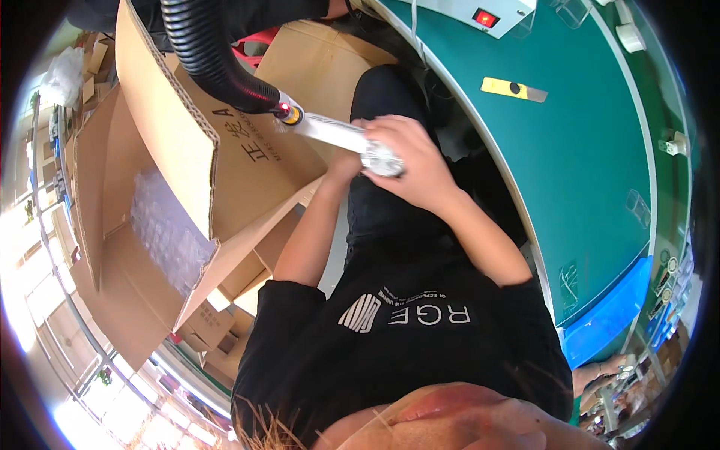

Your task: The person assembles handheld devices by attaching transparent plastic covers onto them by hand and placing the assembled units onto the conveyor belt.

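A pale, straight tube [330, 133] with a round, clear-silvery end slants across in front of my lap, blurred by motion. Its far end has a yellow ring and a small red light, and meets a thick black corrugated hose [217, 71]. My right hand [412, 154] is closed around the tube near its silvery end. Behind the tube is my left hand [346, 159], close against the right one. Its fingers are mostly covered, so their grip cannot be made out.
To the left stands an open cardboard box [169, 127] with clear bubble wrap [169, 225] inside. A green-topped table [592, 172] curves along the right, bearing a yellow utility knife [514, 89], a white device with a red switch [487, 16] and a blue tray [607, 315].
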`<state>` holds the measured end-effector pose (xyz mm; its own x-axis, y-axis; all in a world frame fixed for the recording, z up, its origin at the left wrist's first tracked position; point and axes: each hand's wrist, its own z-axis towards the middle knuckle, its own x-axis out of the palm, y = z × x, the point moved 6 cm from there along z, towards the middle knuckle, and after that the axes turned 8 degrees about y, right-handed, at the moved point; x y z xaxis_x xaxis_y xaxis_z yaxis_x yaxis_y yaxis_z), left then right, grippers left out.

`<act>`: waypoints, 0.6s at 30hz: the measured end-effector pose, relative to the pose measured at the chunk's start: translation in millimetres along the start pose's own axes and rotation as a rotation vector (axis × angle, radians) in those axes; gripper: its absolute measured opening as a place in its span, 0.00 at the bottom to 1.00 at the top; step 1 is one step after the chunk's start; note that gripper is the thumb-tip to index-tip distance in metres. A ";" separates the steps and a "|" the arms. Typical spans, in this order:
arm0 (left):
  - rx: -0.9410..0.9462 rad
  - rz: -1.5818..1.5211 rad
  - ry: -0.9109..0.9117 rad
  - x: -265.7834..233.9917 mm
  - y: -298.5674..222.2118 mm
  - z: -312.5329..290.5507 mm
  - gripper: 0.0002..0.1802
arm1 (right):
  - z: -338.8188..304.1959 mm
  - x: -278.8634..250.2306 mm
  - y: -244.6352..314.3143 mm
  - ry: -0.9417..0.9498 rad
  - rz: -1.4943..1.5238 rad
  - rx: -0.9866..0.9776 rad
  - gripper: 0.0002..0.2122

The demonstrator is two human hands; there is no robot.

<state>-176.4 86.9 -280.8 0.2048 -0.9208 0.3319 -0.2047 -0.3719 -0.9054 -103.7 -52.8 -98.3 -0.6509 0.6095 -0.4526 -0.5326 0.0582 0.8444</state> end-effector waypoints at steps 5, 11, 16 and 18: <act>-0.260 0.323 0.138 42.6 -95.7 -38.3 0.26 | -70.6 -46.5 1.8 -0.089 0.004 0.126 0.26; -0.229 0.777 0.431 72.1 -173.1 -45.4 0.29 | -105.1 -71.4 21.8 -0.034 0.002 0.020 0.26; -0.141 1.234 0.706 111.1 -204.3 -46.8 0.36 | -118.1 -78.6 30.4 0.063 0.019 -0.021 0.25; -0.160 1.224 0.735 124.4 -210.2 -48.2 0.37 | -125.8 -83.7 28.2 -0.009 0.110 -0.033 0.26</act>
<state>-154.1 44.8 -36.4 -0.6971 -0.4980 -0.5159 -0.0009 0.7201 -0.6939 -132.3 -201.7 -72.7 -0.7015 0.6179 -0.3550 -0.4759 -0.0354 0.8788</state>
